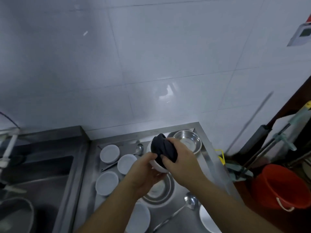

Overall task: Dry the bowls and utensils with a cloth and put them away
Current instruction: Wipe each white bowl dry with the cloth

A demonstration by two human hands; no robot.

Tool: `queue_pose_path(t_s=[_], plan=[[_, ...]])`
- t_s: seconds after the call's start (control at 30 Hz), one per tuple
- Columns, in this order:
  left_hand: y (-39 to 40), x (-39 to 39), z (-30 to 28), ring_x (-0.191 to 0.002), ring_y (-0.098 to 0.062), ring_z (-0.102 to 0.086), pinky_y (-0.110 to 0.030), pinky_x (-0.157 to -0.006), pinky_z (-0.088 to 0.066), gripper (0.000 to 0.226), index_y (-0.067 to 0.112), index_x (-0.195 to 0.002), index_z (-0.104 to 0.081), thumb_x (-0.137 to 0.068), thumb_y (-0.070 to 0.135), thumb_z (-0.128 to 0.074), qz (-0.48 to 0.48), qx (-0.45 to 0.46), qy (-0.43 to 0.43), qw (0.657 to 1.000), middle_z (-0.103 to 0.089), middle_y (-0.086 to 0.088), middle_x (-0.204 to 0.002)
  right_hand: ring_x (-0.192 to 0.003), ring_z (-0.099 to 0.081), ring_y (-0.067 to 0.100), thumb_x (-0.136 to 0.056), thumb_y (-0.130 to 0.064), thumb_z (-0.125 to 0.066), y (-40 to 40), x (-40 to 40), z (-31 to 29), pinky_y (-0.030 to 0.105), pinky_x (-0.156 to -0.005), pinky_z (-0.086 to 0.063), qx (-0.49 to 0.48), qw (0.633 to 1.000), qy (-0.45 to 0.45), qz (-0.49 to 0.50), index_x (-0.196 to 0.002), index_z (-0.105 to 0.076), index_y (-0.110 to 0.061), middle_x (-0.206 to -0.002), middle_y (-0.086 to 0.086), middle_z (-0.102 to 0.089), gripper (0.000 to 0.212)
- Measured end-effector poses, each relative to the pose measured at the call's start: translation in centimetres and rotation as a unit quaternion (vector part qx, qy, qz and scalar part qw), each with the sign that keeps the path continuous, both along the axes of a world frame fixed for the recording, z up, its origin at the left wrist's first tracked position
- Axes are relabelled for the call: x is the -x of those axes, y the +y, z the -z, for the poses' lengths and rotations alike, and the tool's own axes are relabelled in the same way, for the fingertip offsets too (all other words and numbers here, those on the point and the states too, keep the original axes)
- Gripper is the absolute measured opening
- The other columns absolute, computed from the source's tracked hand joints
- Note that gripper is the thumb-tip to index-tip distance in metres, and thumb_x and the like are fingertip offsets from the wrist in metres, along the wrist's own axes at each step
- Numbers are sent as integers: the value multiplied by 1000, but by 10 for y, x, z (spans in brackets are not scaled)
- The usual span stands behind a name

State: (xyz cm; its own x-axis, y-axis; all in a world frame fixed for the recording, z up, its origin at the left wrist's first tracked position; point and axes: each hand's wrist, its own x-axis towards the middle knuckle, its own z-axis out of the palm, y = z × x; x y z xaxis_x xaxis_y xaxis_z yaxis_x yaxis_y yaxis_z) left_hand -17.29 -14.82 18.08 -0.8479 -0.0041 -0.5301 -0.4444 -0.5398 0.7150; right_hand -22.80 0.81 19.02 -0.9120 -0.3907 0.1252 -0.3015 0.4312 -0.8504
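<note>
Hands meet above the steel counter (183,216): left hand (144,172) grips a white bowl (158,166), right hand (180,158) clamps a dark cloth (163,147) into it

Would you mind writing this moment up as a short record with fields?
left hand: holds white bowl from below
right hand: presses dark cloth into that bowl
counter: white bowls, two steel bowls, ladles
far steel bowl: back right corner, empty
near ladle: front right
sink: left of counter
red bucket: right, beside counter
</note>
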Motion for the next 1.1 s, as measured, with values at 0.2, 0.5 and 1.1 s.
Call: queue_pose_path(t_s=[0.2, 0.5, 1.1], plan=[[-44, -52, -14, -125, -23, -69, -38, -95, -55, 57, 25, -141, -68, -96, 60, -65, 38, -22, 47, 998, -68, -10, -143, -91, -66, 4, -87, -25, -73, -40, -60, -12, 17, -70, -52, 35, 999, 4, 11, -124, -54, -45, -101, -19, -67, 46], [-67, -92, -9, -142, -34, -56, -52, -119, -43, 80, 21, -140, -68, -83, 77, -72, 6, -114, 78, 990, -58, -17, -153, -92, -71, 6, -86, -30, -78, -78, -111, -23, 38, -81, -62, 122, 989, -74, 45, -116, -58, -48, -102, -19, -72, 40], [-70, -109, -51, -126, -40, -68, -58, -95, -59, 70, 13, -141, -65, -89, 60, -68, -94, -131, 143, 977, -66, -23, -140, -108, -63, 27, -99, -23, -55, -103, -90, -93, 39, -84, -54, -388, 862, 267, -186, -140, -59, -27, -136, -1, -62, 41]])
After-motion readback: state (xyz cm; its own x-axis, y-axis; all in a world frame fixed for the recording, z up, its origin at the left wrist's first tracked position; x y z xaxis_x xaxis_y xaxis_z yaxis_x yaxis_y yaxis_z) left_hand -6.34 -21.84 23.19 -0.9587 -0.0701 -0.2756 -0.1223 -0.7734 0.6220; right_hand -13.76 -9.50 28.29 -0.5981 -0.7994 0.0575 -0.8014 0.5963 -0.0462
